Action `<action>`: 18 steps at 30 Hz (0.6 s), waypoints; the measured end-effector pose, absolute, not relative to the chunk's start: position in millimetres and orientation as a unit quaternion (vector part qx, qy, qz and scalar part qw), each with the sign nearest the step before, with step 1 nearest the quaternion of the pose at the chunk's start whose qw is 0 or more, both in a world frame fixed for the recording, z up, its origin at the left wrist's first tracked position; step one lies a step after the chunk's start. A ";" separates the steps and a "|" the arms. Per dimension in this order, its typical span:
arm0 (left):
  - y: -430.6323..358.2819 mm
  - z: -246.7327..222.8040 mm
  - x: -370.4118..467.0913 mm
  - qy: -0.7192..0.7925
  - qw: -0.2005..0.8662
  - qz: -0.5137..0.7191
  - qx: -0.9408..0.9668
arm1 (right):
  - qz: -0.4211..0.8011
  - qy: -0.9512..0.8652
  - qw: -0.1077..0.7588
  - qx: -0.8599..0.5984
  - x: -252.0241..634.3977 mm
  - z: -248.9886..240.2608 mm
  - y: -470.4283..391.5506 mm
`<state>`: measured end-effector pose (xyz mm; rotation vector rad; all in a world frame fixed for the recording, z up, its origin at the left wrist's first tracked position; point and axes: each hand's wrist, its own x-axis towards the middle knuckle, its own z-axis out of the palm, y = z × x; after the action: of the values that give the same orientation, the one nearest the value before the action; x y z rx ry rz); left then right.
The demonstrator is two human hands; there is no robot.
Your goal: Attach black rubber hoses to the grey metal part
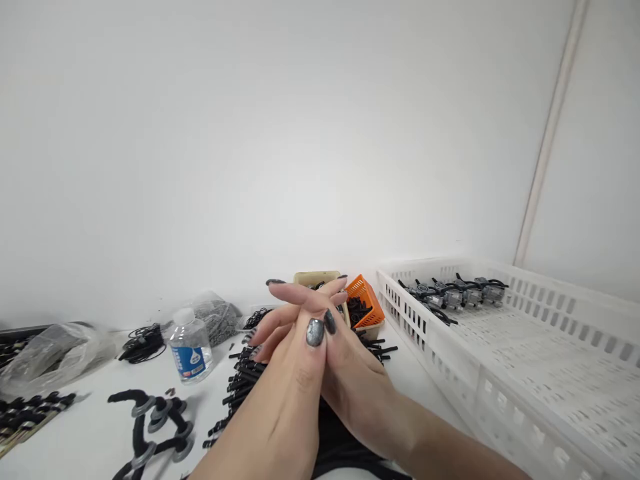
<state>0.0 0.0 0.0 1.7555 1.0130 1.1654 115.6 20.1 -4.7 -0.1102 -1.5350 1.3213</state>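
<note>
My left hand and my right hand are pressed together in mid-view, palms facing and fingers crossing. The fingers are stretched out, and no object shows in them; the space between the palms is hidden. Both thumbs lie side by side on top, with dark glittery nails. Below and behind the hands is a pile of thin black tubes, partly covered by them. To the left of my left hand lie bent black hoses with grey rings on them.
A clear bottle with a blue label stands at left, before a bag of grey bits. Further left are black cords and a plastic bag. An orange basket holds black parts. The white crate at right holds several clear-and-black assemblies.
</note>
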 end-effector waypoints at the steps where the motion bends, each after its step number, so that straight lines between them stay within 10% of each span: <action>1: 0.3 -0.4 0.1 0.396 0.391 0.462 0.691 | 0.551 -0.644 0.529 -0.047 115.8 -4.5 19.7; 18: 1.6 -4.3 -4.6 0.393 0.377 0.448 0.708 | 0.463 -0.654 0.591 -0.092 111.3 -2.9 10.4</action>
<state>-4.6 1.6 -4.3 1.8115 1.0061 1.1460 111.3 10.4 -2.9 -0.2134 -1.5225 1.0766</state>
